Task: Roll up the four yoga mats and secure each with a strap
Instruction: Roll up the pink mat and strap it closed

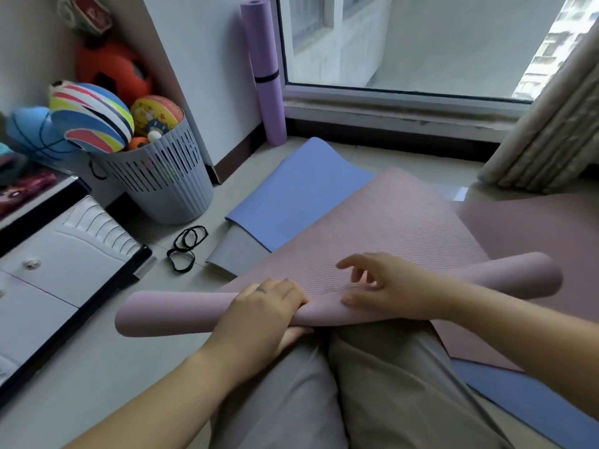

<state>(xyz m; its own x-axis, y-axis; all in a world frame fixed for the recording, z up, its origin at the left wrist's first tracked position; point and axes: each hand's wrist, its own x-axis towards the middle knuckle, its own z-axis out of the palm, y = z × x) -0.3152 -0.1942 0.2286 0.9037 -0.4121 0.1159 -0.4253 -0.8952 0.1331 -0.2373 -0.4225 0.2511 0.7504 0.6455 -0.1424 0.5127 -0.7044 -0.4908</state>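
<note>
Showed a grey slatted basket (168, 186) standing on the pale floor (107, 361) at the left, against a white wall. Held several balls heaped above its rim: a striped ball (94, 115), a yellow cartoon-printed ball (157, 116) and a small orange ball (137, 143), half hidden. Showed an orange ball with black patches (113, 69) behind those and a blue ball (34, 134) (marked like a basketball) to their left. Included a white drawer unit (64, 264) at the near left, a large window (421, 43) at the top right, and a beige curtain (551, 134) bunched at the right edge.
</note>
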